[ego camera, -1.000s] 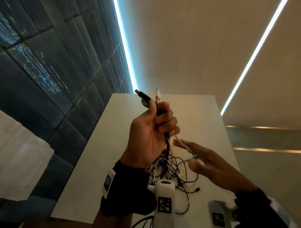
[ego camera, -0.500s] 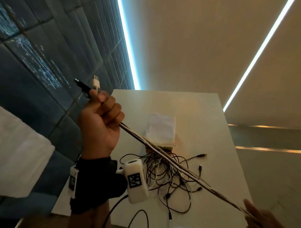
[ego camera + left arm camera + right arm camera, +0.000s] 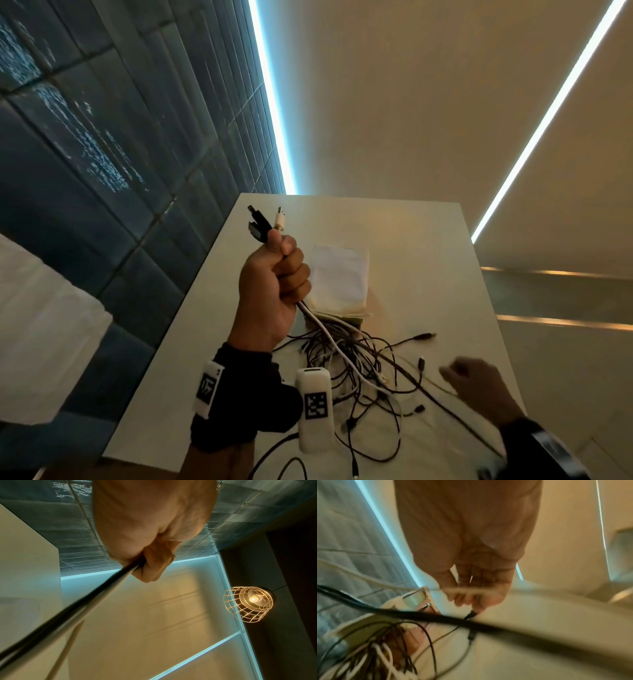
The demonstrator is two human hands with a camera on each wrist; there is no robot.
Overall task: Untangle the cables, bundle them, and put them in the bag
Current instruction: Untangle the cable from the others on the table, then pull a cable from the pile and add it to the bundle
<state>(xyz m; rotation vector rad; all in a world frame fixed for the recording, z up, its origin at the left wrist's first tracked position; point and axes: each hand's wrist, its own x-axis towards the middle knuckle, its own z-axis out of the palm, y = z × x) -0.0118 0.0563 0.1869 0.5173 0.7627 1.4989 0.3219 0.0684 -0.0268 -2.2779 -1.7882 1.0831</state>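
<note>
My left hand (image 3: 274, 284) is raised over the table, gripping a bunch of cable ends in its fist (image 3: 150, 534). Black and white plugs (image 3: 263, 222) stick out above it. From the fist, black and white cables (image 3: 68, 612) run down into a loose tangle (image 3: 359, 377) on the white table (image 3: 411, 240). My right hand (image 3: 476, 387) is low, just right of the tangle. Its curled fingers (image 3: 471, 596) pinch a thin pale cable, blurred by motion. A cream cloth bag (image 3: 339, 277) lies flat behind the tangle.
A dark tiled wall (image 3: 85, 137) runs along the left of the table. A white cushion (image 3: 34, 325) sits at the lower left. Stray plugs (image 3: 424, 336) lie right of the tangle. A caged lamp (image 3: 248, 604) hangs overhead.
My left hand has swung back right, over the table, and the stretched cables have gone slack. My right hand has come in from the lower right edge to beside the tangle.
</note>
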